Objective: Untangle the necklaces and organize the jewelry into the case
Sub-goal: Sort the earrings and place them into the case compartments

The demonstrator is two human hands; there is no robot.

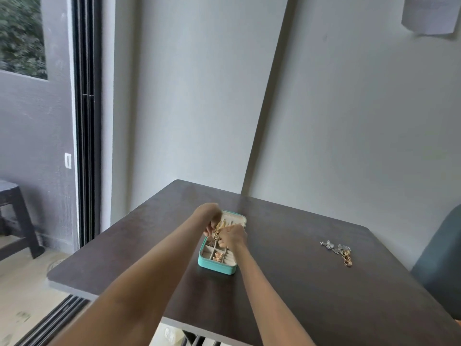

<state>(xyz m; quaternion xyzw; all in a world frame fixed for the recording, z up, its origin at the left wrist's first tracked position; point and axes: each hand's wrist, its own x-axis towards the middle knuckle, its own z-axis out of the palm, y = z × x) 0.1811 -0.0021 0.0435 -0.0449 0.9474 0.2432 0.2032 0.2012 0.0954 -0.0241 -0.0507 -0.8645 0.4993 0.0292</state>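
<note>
A person's left hand (209,217) and right hand (232,238) meet over an open teal jewelry case (217,264) on a dark table (287,283), fingers curled and pinching a tangle of gold necklaces (219,228) (individual chains too small to tell); far right, silver pieces (333,246) and gold rings (347,258) lie loose

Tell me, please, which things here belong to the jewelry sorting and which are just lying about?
Part of the job: gold necklaces in both hands, left and right; teal case; loose jewelry on the table.
Lying about: stool; paper on the wall.
</note>
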